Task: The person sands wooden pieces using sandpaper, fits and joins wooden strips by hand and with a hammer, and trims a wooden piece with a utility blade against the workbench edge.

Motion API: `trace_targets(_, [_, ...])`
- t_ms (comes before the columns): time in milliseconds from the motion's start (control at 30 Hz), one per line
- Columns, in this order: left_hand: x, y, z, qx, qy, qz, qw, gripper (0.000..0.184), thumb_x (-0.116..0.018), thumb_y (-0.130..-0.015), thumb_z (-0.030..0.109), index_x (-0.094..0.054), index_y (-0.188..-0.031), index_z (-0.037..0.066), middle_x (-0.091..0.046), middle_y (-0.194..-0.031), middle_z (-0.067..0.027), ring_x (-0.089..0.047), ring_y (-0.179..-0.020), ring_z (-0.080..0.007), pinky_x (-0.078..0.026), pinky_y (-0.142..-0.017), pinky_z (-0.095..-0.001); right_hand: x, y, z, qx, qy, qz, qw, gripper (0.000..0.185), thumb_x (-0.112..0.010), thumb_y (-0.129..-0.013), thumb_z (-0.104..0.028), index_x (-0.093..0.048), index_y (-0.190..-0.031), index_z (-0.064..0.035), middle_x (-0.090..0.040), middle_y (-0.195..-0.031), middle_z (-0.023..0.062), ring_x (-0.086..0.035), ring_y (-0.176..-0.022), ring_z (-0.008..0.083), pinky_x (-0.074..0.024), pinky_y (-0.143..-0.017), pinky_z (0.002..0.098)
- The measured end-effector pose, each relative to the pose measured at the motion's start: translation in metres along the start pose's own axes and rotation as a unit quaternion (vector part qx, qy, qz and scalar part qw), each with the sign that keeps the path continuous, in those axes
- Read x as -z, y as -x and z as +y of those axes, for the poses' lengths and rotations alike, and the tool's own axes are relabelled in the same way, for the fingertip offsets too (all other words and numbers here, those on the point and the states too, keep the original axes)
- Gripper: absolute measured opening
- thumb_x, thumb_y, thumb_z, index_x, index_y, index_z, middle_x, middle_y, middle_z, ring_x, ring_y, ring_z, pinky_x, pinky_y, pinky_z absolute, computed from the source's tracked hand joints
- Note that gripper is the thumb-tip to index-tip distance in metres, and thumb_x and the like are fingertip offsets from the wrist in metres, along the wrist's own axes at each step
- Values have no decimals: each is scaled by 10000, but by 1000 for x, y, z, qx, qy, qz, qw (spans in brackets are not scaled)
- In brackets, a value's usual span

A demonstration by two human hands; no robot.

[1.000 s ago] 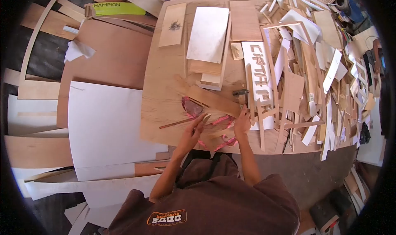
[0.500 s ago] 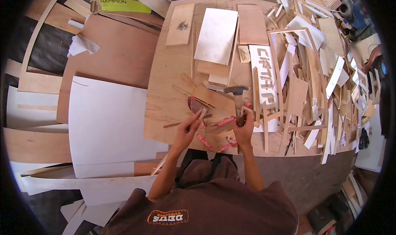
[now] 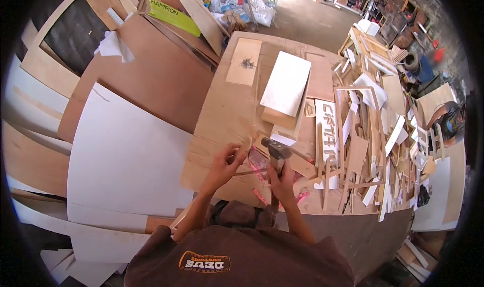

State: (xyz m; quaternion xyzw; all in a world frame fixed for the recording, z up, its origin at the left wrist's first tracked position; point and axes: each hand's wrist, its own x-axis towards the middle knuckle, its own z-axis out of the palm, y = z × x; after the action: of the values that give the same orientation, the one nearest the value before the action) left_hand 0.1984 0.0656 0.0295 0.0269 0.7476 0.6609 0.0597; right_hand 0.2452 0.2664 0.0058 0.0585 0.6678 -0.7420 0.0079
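My right hand (image 3: 281, 180) grips the wooden handle of a hammer (image 3: 277, 149), with its metal head raised above the worktable (image 3: 209, 131). My left hand (image 3: 227, 163) pinches a small, thin piece of wood (image 3: 246, 145), held just left of the hammer head and apart from it. Beneath both hands lies a pink tape measure (image 3: 260, 196), loosely curled and partly covered by my right hand. A thin wooden strip (image 3: 252, 172) lies between the hands. Whether a nail is in my left fingers is too small to tell.
A white-topped panel (image 3: 286, 83) lies ahead, beside a board (image 3: 237, 75) bearing a heap of dark nails (image 3: 247, 62). Right of them are a cut-letter sign (image 3: 325, 131) and piled wood scraps (image 3: 370, 151). Large sheets (image 3: 126, 161) lie left. A person (image 3: 450, 120) is at far right.
The view has tilted up, showing more of the floor and workshop. The hammer has come leftward, closer to my left hand, and its head has turned. Both hands keep their hold.
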Motion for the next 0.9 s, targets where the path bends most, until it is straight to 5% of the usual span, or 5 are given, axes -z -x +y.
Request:
trace_targets(467, [81, -12, 5, 11, 128, -76, 989, 494, -705, -950, 232, -579, -1349, -30, -591, -857, 52, -488, -702, -28, -411, -587, -193, -100, 8, 14, 337, 193, 125, 913, 282, -592, -936, -142, -616, -1141, 51, -663, -910, 205, -658, -825, 352, -507, -802, 460])
trace_targets(533, [82, -14, 0, -19, 124, -66, 990, 476, -707, -949, 203, -585, -1333, -51, -622, -919, 42, -501, -738, -27, -424, -614, -194, -115, 6, -7, 281, 266, 130, 913, 320, -591, -933, -134, -608, -1199, 43, -677, -967, 220, -660, -889, 380, -511, -863, 449])
trace_targets(567, [83, -15, -2, -49, 116, -56, 990, 457, -709, -948, 173, -591, -1316, -71, -654, -981, 32, -514, -773, -25, -438, -641, -195, -124, 6, -32, 35, 268, 115, 956, 327, -596, -921, -118, -608, -1204, 47, -674, -1049, 224, -652, -958, 382, -505, -887, 440])
trace_targets(667, [92, -25, -3, -61, 115, -76, 989, 443, -702, -952, 163, -594, -1312, -71, -659, -1007, 27, -531, -824, -31, -448, -683, -191, -132, -1, -15, 353, 239, 213, 879, 295, -601, -911, -108, -624, -1161, 48, -667, -1034, 201, -644, -943, 363, -500, -853, 447])
trace_targets(900, [99, -19, 2, -40, 129, -101, 986, 417, -708, -944, 154, -617, -1285, -68, -658, -951, 19, -540, -817, -34, -447, -678, -194, -137, 0, -6, 233, 242, 166, 927, 302, -613, -924, -147, -614, -1159, 43, -670, -1038, 197, -647, -951, 337, -496, -837, 425])
